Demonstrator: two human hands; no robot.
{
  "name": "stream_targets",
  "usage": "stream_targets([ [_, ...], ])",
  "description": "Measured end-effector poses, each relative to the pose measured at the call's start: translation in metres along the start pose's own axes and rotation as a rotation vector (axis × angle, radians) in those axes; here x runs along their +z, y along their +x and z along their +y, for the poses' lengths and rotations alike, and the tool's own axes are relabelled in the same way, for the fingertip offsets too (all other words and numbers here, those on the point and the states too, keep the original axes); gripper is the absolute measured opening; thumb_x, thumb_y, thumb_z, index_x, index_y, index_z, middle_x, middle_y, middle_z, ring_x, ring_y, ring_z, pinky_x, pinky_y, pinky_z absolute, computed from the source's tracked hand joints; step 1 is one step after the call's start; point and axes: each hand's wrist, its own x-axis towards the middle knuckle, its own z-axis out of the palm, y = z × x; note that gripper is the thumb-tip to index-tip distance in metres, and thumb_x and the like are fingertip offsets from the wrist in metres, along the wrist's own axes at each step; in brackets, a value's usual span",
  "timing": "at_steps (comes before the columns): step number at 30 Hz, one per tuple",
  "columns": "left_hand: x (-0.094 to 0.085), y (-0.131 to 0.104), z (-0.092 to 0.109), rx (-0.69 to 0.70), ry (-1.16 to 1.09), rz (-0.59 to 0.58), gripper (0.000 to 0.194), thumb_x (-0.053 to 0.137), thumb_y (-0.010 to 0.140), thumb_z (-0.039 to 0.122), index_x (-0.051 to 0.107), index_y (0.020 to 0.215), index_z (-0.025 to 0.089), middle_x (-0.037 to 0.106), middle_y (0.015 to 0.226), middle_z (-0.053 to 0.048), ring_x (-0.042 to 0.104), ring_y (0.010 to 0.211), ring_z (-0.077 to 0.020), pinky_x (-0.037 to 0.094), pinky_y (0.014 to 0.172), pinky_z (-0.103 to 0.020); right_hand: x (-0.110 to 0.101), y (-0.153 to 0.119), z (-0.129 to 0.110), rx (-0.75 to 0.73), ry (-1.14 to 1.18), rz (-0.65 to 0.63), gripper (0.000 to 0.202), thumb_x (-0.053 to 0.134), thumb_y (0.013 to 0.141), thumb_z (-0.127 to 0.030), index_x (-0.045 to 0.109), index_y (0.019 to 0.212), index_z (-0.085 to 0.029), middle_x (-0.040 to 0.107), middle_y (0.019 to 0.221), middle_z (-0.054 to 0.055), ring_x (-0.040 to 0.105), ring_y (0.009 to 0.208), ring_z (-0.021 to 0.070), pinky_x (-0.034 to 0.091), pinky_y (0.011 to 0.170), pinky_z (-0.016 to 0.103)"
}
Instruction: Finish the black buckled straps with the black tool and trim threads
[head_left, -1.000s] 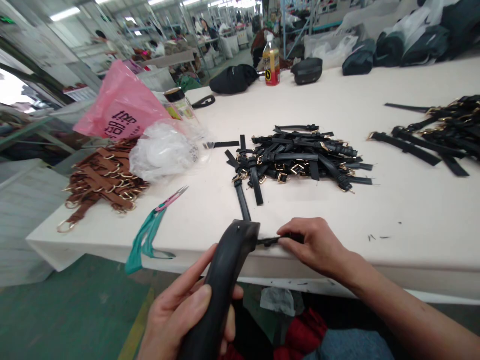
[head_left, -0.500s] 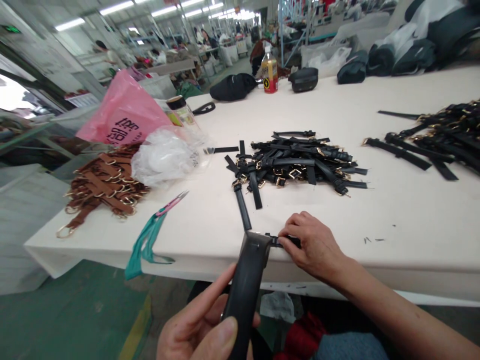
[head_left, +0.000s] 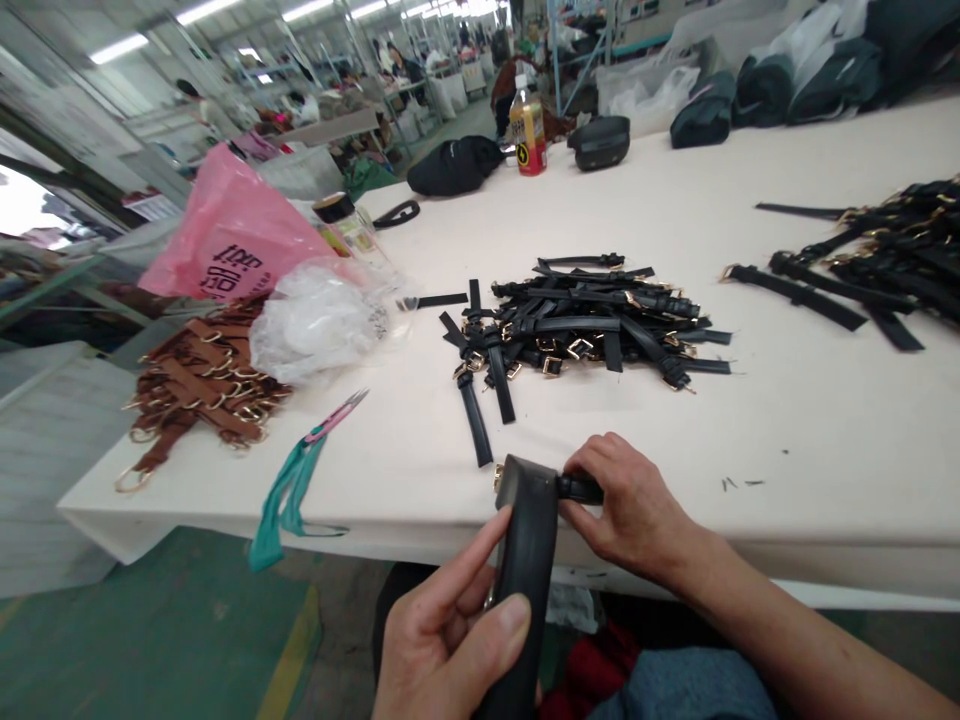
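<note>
My left hand [head_left: 450,630] grips a wide black leather band [head_left: 525,560], held upright at the table's front edge. My right hand [head_left: 626,510] pinches a short black strap [head_left: 581,488] against the top of that band, resting on the white table [head_left: 825,420]. Just beyond my hands lies a pile of black straps with gold buckles [head_left: 585,325], with a few loose ones spilling toward me.
Brown straps with gold rings [head_left: 202,380] lie at the left, beside a pink bag [head_left: 225,240] and a clear plastic bag [head_left: 315,320]. Pink thread snips on a teal ribbon [head_left: 300,470] hang over the edge. More black straps [head_left: 877,260] sit at the right; a bottle [head_left: 528,130] and black bags stand far back.
My left hand has brought the black band up and to the right, closer to my right hand. The right hand has stayed on the short strap.
</note>
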Motion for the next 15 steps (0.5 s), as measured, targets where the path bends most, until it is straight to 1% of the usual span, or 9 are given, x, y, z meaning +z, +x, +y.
stream_targets([
  [3, 0.004, 0.009, 0.001, 0.026, -0.008, -0.023, 0.066, 0.071, 0.069, 0.032, 0.051, 0.130, 0.018, 0.069, 0.070, -0.005, 0.058, 0.041, -0.0162, 0.042, 0.038, -0.024, -0.001, -0.001, 0.000, -0.012, 0.009, -0.007, 0.012, 0.063, 0.072, -0.020, 0.055, 0.081, -0.018, 0.053, 0.082, 0.005, 0.046, 0.082, 0.0204, 0.039, 0.073, 0.033],
  [6, 0.006, 0.019, 0.001, 0.052, -0.006, -0.052, 0.067, 0.069, 0.070, 0.034, 0.048, 0.132, 0.018, 0.065, 0.067, -0.002, 0.058, 0.040, -0.0160, 0.043, 0.037, -0.024, -0.001, -0.001, 0.001, -0.004, 0.004, -0.027, 0.012, 0.064, 0.073, -0.023, 0.055, 0.081, -0.019, 0.053, 0.082, 0.004, 0.046, 0.081, 0.0195, 0.039, 0.071, 0.032],
  [9, 0.005, 0.027, 0.003, 0.074, 0.014, -0.092, 0.064, 0.067, 0.073, 0.036, 0.048, 0.132, 0.019, 0.058, 0.058, 0.002, 0.057, 0.040, -0.0153, 0.042, 0.038, -0.023, -0.001, 0.000, 0.002, 0.006, -0.012, -0.035, 0.013, 0.064, 0.073, -0.025, 0.056, 0.081, -0.019, 0.053, 0.081, 0.003, 0.046, 0.080, 0.0189, 0.038, 0.070, 0.031],
  [11, 0.002, 0.030, 0.005, 0.087, 0.015, -0.126, 0.065, 0.067, 0.074, 0.036, 0.047, 0.132, 0.017, 0.054, 0.054, 0.004, 0.058, 0.041, -0.0158, 0.042, 0.038, -0.022, 0.000, 0.000, 0.002, 0.007, -0.020, -0.033, 0.013, 0.064, 0.073, -0.025, 0.056, 0.081, -0.019, 0.053, 0.081, 0.003, 0.047, 0.080, 0.0187, 0.038, 0.070, 0.031],
  [13, -0.004, 0.030, 0.007, 0.085, -0.010, -0.141, 0.068, 0.066, 0.074, 0.036, 0.043, 0.134, 0.014, 0.059, 0.058, 0.000, 0.058, 0.042, -0.0161, 0.042, 0.038, -0.022, -0.001, 0.000, 0.002, 0.003, -0.023, -0.031, 0.012, 0.065, 0.073, -0.024, 0.057, 0.080, -0.019, 0.054, 0.080, 0.003, 0.047, 0.080, 0.0185, 0.037, 0.070, 0.031],
  [15, -0.012, 0.026, 0.010, 0.078, -0.046, -0.119, 0.074, 0.064, 0.075, 0.036, 0.035, 0.139, 0.012, 0.067, 0.068, -0.006, 0.058, 0.043, -0.0160, 0.043, 0.038, -0.022, -0.001, 0.000, 0.003, 0.002, -0.019, -0.026, 0.011, 0.065, 0.073, -0.024, 0.058, 0.080, -0.019, 0.053, 0.079, 0.003, 0.047, 0.079, 0.0183, 0.037, 0.070, 0.031],
])
